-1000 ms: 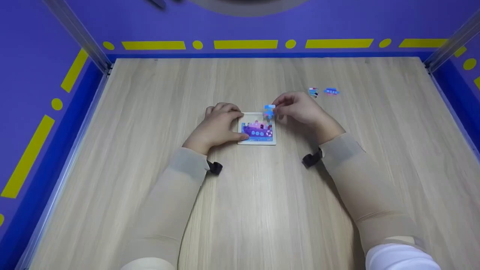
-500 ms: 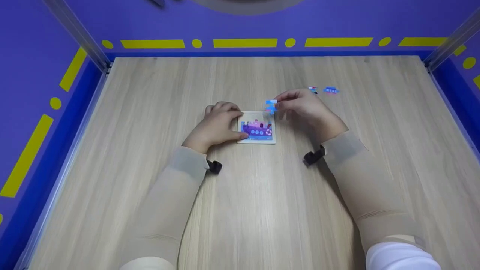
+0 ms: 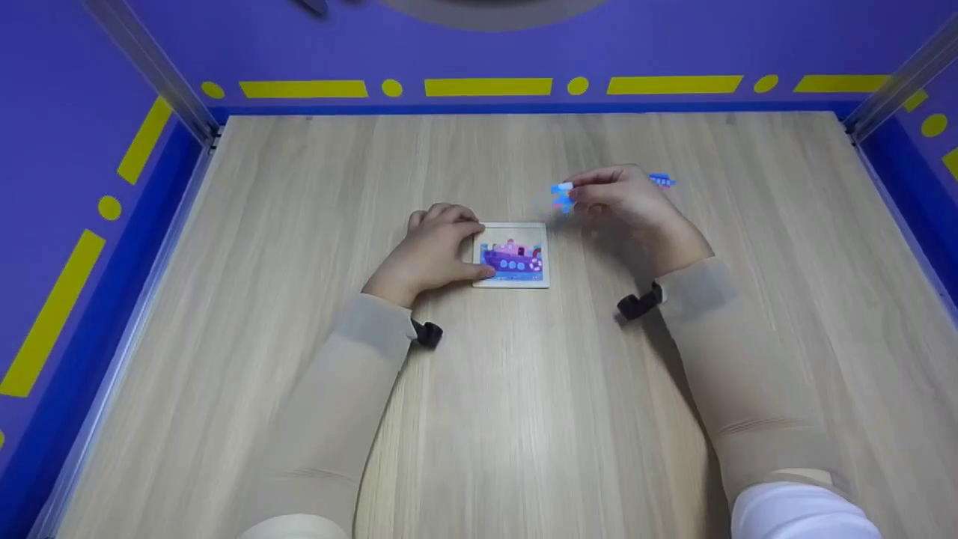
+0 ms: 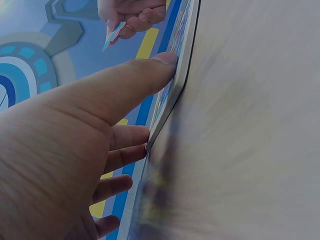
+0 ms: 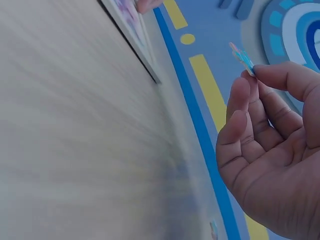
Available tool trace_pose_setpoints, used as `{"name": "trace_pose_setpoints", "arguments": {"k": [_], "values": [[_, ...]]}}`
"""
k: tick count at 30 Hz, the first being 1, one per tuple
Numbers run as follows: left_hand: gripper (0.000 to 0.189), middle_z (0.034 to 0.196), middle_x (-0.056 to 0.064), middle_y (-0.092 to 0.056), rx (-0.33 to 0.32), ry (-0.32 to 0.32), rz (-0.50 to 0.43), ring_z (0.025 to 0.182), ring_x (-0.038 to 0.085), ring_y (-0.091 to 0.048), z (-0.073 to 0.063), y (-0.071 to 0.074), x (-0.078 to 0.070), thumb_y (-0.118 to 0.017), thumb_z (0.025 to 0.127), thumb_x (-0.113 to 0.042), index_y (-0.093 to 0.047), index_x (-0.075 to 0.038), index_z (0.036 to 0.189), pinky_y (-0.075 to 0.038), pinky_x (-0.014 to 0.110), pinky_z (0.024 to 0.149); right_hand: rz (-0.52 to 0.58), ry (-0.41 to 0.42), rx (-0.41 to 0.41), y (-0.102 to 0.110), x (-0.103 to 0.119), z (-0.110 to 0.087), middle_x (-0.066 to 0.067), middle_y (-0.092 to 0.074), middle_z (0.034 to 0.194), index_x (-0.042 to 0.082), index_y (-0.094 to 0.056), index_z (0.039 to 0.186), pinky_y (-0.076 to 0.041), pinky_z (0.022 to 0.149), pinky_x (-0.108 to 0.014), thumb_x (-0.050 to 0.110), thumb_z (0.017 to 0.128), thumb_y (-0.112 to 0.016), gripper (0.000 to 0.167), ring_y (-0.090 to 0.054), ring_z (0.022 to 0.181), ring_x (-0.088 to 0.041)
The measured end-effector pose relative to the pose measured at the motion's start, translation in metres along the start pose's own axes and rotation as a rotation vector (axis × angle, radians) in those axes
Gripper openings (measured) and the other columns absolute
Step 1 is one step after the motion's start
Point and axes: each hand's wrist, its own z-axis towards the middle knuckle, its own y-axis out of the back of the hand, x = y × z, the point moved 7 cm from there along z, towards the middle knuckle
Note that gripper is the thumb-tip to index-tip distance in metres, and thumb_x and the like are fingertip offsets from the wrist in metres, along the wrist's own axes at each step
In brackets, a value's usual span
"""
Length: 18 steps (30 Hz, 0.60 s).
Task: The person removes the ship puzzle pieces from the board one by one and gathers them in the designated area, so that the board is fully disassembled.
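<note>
In the head view, a small square puzzle tray (image 3: 516, 285) lies flat on the table. Its lower part is filled with a purple and pink ship picture (image 3: 513, 262); the upper part shows bare backing. My left hand (image 3: 430, 253) rests at the tray's left side, thumb pressing on its face and a fingertip at the far left corner. Thumb and index finger of my right hand (image 3: 636, 208) pinch a blue and white puzzle piece (image 3: 561, 198), raised beyond the tray's far right corner. The right wrist view shows this piece (image 5: 242, 59) edge-on, the other fingers loosely curled.
Behind the right hand lies a loose blue puzzle piece (image 3: 661, 180), partly covered. The wooden table (image 3: 494, 412) is bounded by blue-purple walls (image 3: 479, 56) with yellow markings at the back and sides. Black wrist cameras (image 3: 428, 335) sit on both wrists.
The right hand has moved away from the tray, back and to the right, carrying the puzzle piece. It now hides one loose piece seen earlier. Left hand and tray have stayed put.
</note>
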Motion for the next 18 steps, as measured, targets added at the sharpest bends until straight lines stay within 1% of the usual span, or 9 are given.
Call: {"name": "trace_pose_setpoints", "arguments": {"k": [3,5,7,10,11,13,18], "values": [[0.081,0.165,0.006,-0.059,0.001,0.001,0.0,0.163,0.032,-0.041,0.0,0.0,0.0,-0.086,0.095,-0.06,-0.067,-0.012,0.158,-0.023,0.06,0.134,0.088,0.0,-0.035,0.016,0.001,0.001,0.002,-0.082,0.092,0.009,-0.087,0.115,-0.061,0.082,-0.027,0.012,0.103,-0.079,0.015,-0.073,0.084,-0.013],[0.081,0.165,0.006,-0.059,0.001,0.002,0.001,0.163,0.032,-0.041,0.0,0.0,0.0,-0.086,0.095,-0.06,-0.067,-0.012,0.158,-0.023,0.06,0.134,0.19,0.005,-0.044,0.026,0.002,0.002,0.0,-0.082,0.091,0.007,-0.088,0.111,-0.062,0.08,-0.026,0.006,0.102,-0.079,0.013,-0.073,0.082,-0.013],[0.081,0.165,0.006,-0.059,-0.001,0.002,0.002,0.163,0.032,-0.041,0.0,0.0,0.0,-0.086,0.096,-0.06,-0.067,-0.012,0.158,-0.023,0.06,0.134,0.266,0.014,-0.056,0.039,0.003,0.002,-0.001,-0.082,0.09,0.006,-0.088,0.11,-0.062,0.077,-0.026,0.003,0.102,-0.078,0.014,-0.073,0.08,-0.013],[0.081,0.165,0.006,-0.059,-0.002,0.002,0.0,0.163,0.032,-0.041,0.0,-0.001,0.0,-0.086,0.096,-0.059,-0.067,-0.012,0.158,-0.023,0.06,0.134,0.378,0.018,-0.075,0.059,0.002,-0.001,-0.004,-0.082,0.09,0.004,-0.088,0.111,-0.062,0.077,-0.026,0.0,0.103,-0.077,0.015,-0.073,0.08,-0.014],[0.081,0.165,0.006,-0.059,-0.001,0.002,-0.001,0.163,0.032,-0.041,0.0,-0.001,0.0,-0.086,0.096,-0.059,-0.067,-0.012,0.158,-0.023,0.06,0.134,0.393,0.02,-0.088,0.067,0.002,-0.002,-0.003,-0.082,0.09,0.005,-0.088,0.112,-0.062,0.078,-0.026,0.0,0.103,-0.076,0.015,-0.072,0.08,-0.014],[0.081,0.165,0.006,-0.058,0.0,0.004,-0.001,0.164,0.032,-0.04,0.001,-0.001,0.0,-0.086,0.096,-0.06,-0.067,-0.012,0.158,-0.023,0.06,0.134,0.461,0.019,-0.1,0.081,0.0,-0.004,-0.004,-0.082,0.09,0.003,-0.087,0.114,-0.062,0.078,-0.026,-0.001,0.104,-0.075,0.016,-0.071,0.08,-0.015],[0.081,0.166,0.006,-0.058,0.006,0.013,0.004,0.164,0.032,-0.04,0.001,-0.002,0.0,-0.086,0.096,-0.06,-0.067,-0.013,0.158,-0.023,0.06,0.134,0.548,0.016,-0.15,0.113,-0.009,-0.008,-0.005,-0.082,0.092,-0.001,-0.084,0.121,-0.059,0.077,-0.026,-0.001,0.107,-0.073,0.018,-0.069,0.082,-0.015]]}}
